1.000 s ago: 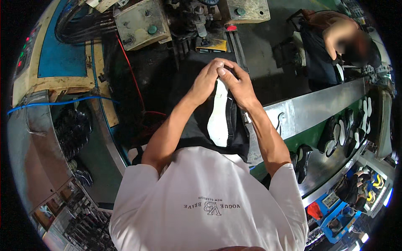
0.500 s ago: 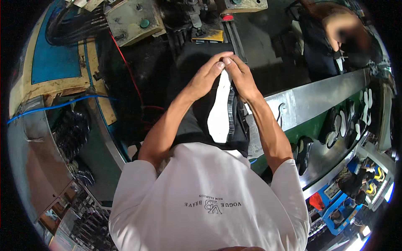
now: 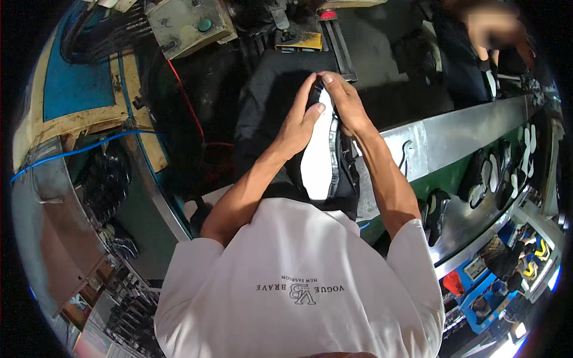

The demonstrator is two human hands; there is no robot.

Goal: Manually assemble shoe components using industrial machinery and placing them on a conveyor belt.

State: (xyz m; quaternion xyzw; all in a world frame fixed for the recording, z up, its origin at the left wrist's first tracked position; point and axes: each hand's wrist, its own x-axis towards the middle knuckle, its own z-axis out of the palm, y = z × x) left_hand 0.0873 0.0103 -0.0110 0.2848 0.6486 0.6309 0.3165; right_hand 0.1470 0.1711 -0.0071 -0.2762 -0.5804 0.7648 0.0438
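Observation:
Over my lap, a black shoe (image 3: pixel 317 158) lies with its white sole facing up and its narrow end pointing away from me. My left hand (image 3: pixel 298 125) is closed round the left side of the far end, its thumb pressed on the sole. From the right, my right hand (image 3: pixel 347 106) wraps the same end, with its thumb near the tip and its fingers partly hidden. The fingertips of both hands meet at the far tip. Most of the shoe's upper is out of sight beneath the sole.
To the right runs a metal-edged conveyor (image 3: pixel 444 140) bearing several black shoes and white soles. A machine box with a green button (image 3: pixel 204 25) stands ahead on the left. A co-worker's hand (image 3: pixel 482 52) is at the far right. A blue hose (image 3: pixel 77 152) crosses the left side.
My left thumb has slid back from the tip onto the sole, and more of the dark far tip shows. The shoe has shifted slightly to the right.

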